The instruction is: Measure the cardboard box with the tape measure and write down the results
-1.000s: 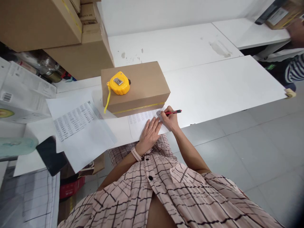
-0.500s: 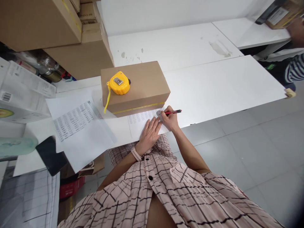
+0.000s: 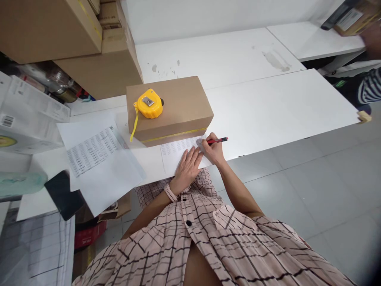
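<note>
The pen is red and black, the sheet beneath it white with grey print. The box is brown with a yellow strip, the tape measure bright yellow, the table white. The near shirt is pale pink, dark-gridded; the far-right cloth dark-and-white striped.

Black phone, greenish bottle, stacked cartons

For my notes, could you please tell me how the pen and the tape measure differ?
The pen is slim, red and black; the tape measure is chunky and mostly yellow. The right hand holds the pen; the tape measure lies on the box. Both show some black.
</note>
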A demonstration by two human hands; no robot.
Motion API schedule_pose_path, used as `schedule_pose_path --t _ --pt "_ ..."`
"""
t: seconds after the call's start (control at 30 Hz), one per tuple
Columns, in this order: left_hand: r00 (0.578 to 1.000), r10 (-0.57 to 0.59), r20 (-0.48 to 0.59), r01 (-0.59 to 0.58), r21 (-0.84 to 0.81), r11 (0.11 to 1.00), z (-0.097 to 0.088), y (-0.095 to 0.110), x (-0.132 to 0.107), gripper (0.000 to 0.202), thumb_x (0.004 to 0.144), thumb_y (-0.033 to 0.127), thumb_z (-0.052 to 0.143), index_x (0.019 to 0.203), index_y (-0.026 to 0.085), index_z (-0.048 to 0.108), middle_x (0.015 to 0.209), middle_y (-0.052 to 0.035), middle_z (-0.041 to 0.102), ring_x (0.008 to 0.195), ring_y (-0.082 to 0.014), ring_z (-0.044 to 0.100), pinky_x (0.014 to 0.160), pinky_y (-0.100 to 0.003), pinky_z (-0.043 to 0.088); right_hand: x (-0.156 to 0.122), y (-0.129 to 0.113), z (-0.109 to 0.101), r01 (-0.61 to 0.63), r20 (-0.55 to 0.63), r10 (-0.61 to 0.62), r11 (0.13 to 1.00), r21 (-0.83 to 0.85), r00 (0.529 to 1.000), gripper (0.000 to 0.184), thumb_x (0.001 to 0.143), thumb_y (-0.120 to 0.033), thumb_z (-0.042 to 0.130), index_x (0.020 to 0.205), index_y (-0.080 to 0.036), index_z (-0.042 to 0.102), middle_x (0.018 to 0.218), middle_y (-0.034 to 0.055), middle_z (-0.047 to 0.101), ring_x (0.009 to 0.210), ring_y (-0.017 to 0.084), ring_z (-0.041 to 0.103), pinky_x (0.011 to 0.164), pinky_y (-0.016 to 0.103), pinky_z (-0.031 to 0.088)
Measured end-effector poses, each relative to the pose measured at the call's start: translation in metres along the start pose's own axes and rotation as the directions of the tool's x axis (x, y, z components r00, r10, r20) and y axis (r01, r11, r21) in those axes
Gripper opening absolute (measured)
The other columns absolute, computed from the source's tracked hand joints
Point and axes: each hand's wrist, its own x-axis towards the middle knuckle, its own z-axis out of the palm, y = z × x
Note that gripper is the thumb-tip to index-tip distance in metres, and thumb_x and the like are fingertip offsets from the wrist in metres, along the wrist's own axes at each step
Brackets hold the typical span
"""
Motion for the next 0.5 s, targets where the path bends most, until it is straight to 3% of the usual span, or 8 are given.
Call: schedule_pose_path --t 0.2,0.3,0.4,0.5 --pt "1.000 -0.004 0.002 0.004 -0.001 1.000 -0.002 0.001 -0.001 0.068 0.102 0.037 0.049 0.160 0.007 0.031 0.171 -0.0173 0.022 0.161 -0.0311 0.011 0.132 -0.053 0.014 0.001 0.003 0.002 0.014 -0.014 -0.014 1.000 -0.004 1.000 0.029 0.081 -0.029 0.064 0.066 -0.025 0.040 0.059 -0.0062 0.041 0.058 0.012 0.038 0.057 0.029 0.033" --pt "1.000 -0.005 0.006 0.005 0.003 1.000 -0.004 0.001 -0.001 0.068 0.102 0.038 0.050 0.160 0.007 0.031 0.171 -0.0165 0.021 0.161 -0.0310 0.011 0.132 -0.052 0.014 0.000 0.006 -0.001 0.056 -0.110 -0.057 0.998 -0.014 0.992 0.031 0.085 -0.034 0.063 0.068 -0.025 0.039 0.062 -0.0059 0.041 0.061 0.013 0.040 0.060 0.029 0.035" --pt "1.000 -0.008 0.015 0.007 0.005 1.000 -0.004 0.001 -0.001 0.069 0.101 0.038 0.051 0.159 0.008 0.032 0.172 -0.0153 0.021 0.160 -0.0311 0.014 0.132 -0.052 0.014 0.000 0.011 -0.018 0.070 -0.215 -0.087 0.994 -0.085 0.973 0.024 0.091 -0.041 0.060 0.079 -0.025 0.047 0.072 -0.0035 0.050 0.066 0.014 0.046 0.065 0.030 0.040" --pt "1.000 -0.009 0.019 0.009 -0.012 1.000 -0.001 0.000 0.001 0.069 0.101 0.037 0.052 0.160 0.008 0.032 0.171 -0.0154 0.022 0.160 -0.0312 0.015 0.132 -0.052 0.015 0.006 0.020 -0.045 0.112 -0.192 -0.173 0.950 -0.292 0.966 0.015 0.095 -0.039 0.054 0.097 -0.024 0.056 0.092 0.0038 0.060 0.081 0.019 0.056 0.076 0.035 0.046"
